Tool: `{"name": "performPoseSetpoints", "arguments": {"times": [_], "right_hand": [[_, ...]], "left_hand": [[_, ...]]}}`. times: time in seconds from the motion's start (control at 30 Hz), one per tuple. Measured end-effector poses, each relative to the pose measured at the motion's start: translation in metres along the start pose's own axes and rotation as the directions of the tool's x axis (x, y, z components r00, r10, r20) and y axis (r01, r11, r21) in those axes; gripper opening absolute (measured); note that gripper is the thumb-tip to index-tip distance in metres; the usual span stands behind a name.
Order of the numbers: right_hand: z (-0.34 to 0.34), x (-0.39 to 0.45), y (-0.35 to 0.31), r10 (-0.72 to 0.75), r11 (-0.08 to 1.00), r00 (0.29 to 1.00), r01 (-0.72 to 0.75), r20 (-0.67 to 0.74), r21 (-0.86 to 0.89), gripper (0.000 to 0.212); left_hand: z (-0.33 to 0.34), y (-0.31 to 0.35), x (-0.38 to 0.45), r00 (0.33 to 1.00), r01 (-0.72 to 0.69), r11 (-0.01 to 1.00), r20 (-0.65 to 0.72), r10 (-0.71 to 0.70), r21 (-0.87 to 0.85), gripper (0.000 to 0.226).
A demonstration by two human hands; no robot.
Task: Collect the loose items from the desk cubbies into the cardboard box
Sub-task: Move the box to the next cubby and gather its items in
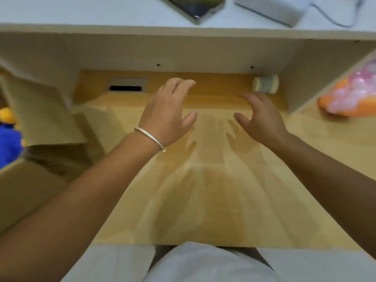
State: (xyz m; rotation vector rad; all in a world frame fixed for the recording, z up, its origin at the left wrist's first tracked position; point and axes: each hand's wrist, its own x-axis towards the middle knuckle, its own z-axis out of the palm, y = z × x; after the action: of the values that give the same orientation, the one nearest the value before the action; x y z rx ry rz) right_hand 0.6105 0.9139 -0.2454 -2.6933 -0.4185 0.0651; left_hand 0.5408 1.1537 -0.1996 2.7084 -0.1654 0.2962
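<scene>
— Nearest us is our lap in pale grey cloth (203,265), at six o'clock, tucked under the front edge of the wooden desk (203,200).

— And our arms?

— Both reach forward over the desktop. Our left hand (168,112) hovers near the centre, fingers spread and loosely curved, holding nothing. A silver bangle (150,138) circles that wrist. Our right hand (262,119) sits at about one o'clock from the middle, also splayed and empty, thumb pointing toward the left hand. We see their shadows on the wood below, so both are off the surface.

— Where are the things we have to collect?

— In the middle cubby, at one o'clock, a small grey and cream roll (265,83) lies on its side against the back wall, just beyond our right fingertips and not touched. In the cubby at three o'clock sits an orange and pink bag of balls (350,94), behind the white divider (317,74).

— And the cardboard box?

— At nine o'clock, with its flap (44,115) raised and open. Something blue and yellow (8,139) shows at the far left edge; we cannot tell what it is.

— Anything else?

— A cable slot (127,85) at eleven o'clock in the desk, and on the shelf top at twelve o'clock a dark tablet (195,7) and a grey flat device (270,9) with a cable.
</scene>
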Motion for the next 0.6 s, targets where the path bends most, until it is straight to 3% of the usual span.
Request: {"name": "performPoseSetpoints", "arguments": {"times": [0.33,0.5,0.6], "right_hand": [[-0.006,0.064,0.128,0.094,0.989,0.992,-0.083,0.082,-0.122,0.069],[0.008,0.113,0.153,0.006,0.987,0.983,0.024,0.186,-0.159,0.075],[0.014,0.139,0.156,-0.030,0.973,0.986,0.066,0.163,-0.221,0.070]], "left_hand": [[0.159,0.053,0.111,0.964,0.067,0.997,0.260,-0.057,-0.032,0.075],[0.192,0.052,0.142,0.930,0.118,0.993,0.347,-0.120,0.025,0.080],[0.198,0.046,0.147,0.922,0.106,0.991,0.365,-0.128,0.079,0.082]]}}
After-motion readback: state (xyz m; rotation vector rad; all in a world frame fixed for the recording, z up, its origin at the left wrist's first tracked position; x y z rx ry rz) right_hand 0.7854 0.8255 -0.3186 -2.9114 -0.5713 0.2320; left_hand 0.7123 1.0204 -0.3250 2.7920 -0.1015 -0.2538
